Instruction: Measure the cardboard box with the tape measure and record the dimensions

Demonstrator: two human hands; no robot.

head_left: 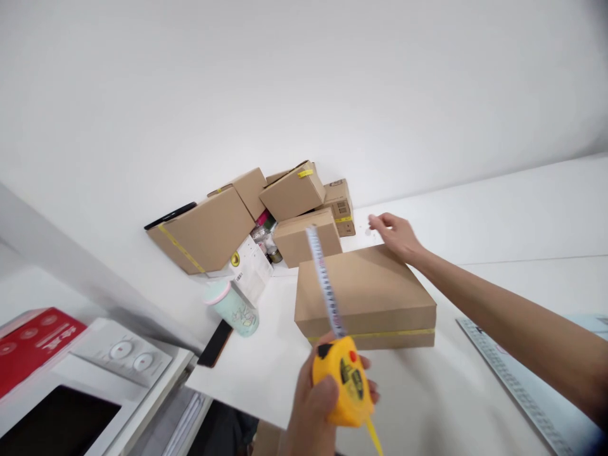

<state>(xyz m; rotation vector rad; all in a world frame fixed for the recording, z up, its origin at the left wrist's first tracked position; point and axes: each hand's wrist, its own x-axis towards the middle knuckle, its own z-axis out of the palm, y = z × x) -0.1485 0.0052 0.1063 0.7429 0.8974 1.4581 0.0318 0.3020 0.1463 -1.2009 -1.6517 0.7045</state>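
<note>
My left hand (316, 396) is wrapped around a yellow tape measure (349, 383) with a red button and a yellow strap. Its pale blade (325, 285) sticks out away from me, slanting over the left part of a closed brown cardboard box (356, 285). The blade's far end hangs free of any hand. Beyond the box's far right corner is my right hand (396, 235), its fingers curled in with thumb and forefinger close together and nothing visible in them. Yellow tape runs along the box's front side.
Several cardboard boxes (294, 193) are piled against the wall. A mint tumbler (232, 308) with a pink lid stands left, beside a dark flat object (216, 343). A white microwave (71, 392) fills the lower left. A pale blue ruled mat (527, 380) lies right on the white table (266, 380).
</note>
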